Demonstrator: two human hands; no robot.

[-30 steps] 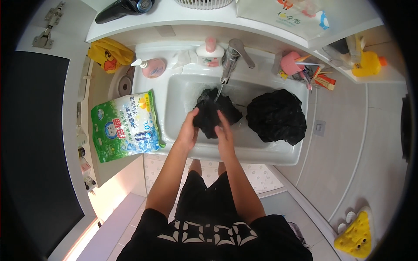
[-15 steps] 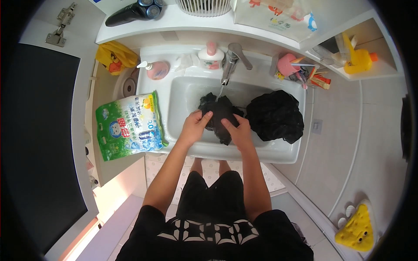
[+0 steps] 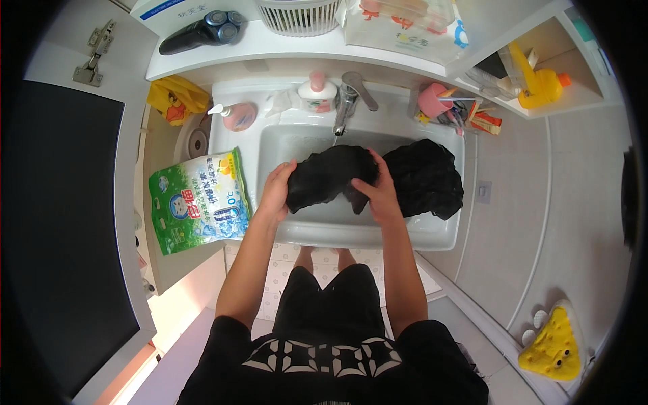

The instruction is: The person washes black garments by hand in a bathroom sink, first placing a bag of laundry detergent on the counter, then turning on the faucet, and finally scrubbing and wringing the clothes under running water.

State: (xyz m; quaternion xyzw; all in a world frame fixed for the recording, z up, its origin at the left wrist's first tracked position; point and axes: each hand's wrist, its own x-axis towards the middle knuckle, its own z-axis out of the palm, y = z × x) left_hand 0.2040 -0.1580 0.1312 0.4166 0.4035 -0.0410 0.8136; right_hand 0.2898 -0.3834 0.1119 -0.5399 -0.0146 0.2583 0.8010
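Observation:
A black cloth garment (image 3: 327,177) is stretched between my hands over the white sink (image 3: 270,152); its exact kind does not show. My left hand (image 3: 275,190) grips its left end, fingers mostly behind the cloth. My right hand (image 3: 379,192) is closed on its right end, thumb on top. Just behind it, the silver tap (image 3: 345,104) lets a thin stream of water down. A second black bundle of cloth (image 3: 426,179) lies on the sink's right side, close to my right hand.
Left of the sink lies a green and white detergent bag (image 3: 199,202). Along the back edge stand a pink pump bottle (image 3: 239,116), a white bottle with a pink cap (image 3: 317,94) and a pink cup (image 3: 435,101). A shelf above holds an electric shaver (image 3: 202,32) and a basket (image 3: 298,17).
The bunched garment has been lifted and spread wider. My left hand has moved left and my right hand slightly right, so they are further apart. The view has shifted slightly.

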